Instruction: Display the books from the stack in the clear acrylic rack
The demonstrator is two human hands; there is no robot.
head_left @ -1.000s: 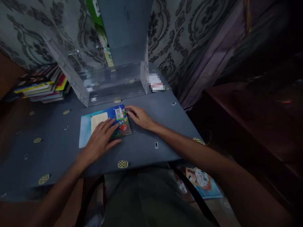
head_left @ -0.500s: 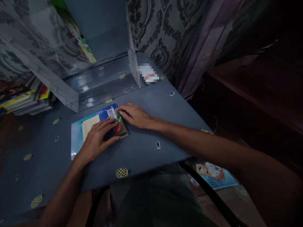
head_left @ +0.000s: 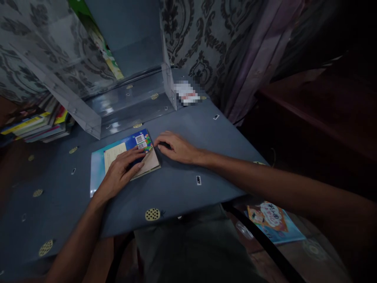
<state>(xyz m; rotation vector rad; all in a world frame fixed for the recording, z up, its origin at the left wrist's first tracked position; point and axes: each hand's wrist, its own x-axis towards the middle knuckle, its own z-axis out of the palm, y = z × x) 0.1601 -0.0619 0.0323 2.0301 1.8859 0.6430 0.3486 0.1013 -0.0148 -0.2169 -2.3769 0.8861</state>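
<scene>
One book [head_left: 116,151] lies under the spread left hand [head_left: 120,172]; the right hand [head_left: 174,147], half-curled by the book's edge, seems empty.

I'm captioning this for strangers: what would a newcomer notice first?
Probably the bright blue book on the dark table, with the left hand spread over it and the right hand curled near its right end. Behind it stands a clear rack; a pile of books lies at far left.
</scene>
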